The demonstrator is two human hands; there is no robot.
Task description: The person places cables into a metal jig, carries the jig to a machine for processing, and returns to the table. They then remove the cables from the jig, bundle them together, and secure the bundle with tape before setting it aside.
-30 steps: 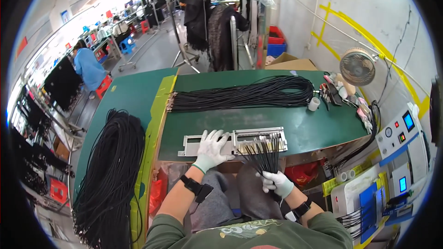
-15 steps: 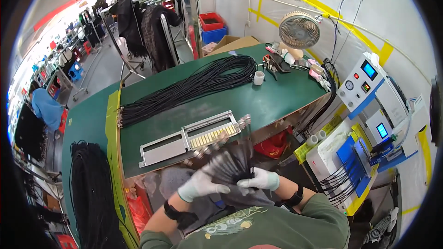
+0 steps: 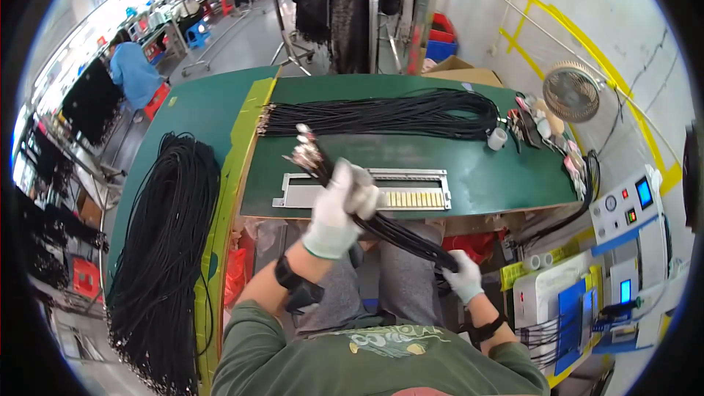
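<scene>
Over the near edge of the dark green surface [image 3: 506, 182]: a bundle of thin black cables [image 3: 402, 235] slants in the air, its silvery metal tips [image 3: 306, 155] toward the upper left, its other end down to the right.
Left hand [image 3: 341, 207]: white-gloved, slightly blurred, its grip wrapped around the bundle just below the tips.
Right hand [image 3: 463, 277]: white-gloved, out to the right of the lap, its grip closed on the bundle's lower part.
Silver-grey rectangular metal frame [image 3: 446, 191]: flat on the surface, partly hidden by the left hand, with a row of pale yellow blocks [image 3: 418, 199] in its right half.
Far side: a long hank of black cables [image 3: 381, 115] lies lengthwise, its right end near a small white cup [image 3: 497, 139].
Left side: a large looped heap of black cables [image 3: 165, 227] lies beside yellow tape [image 3: 218, 246].
</scene>
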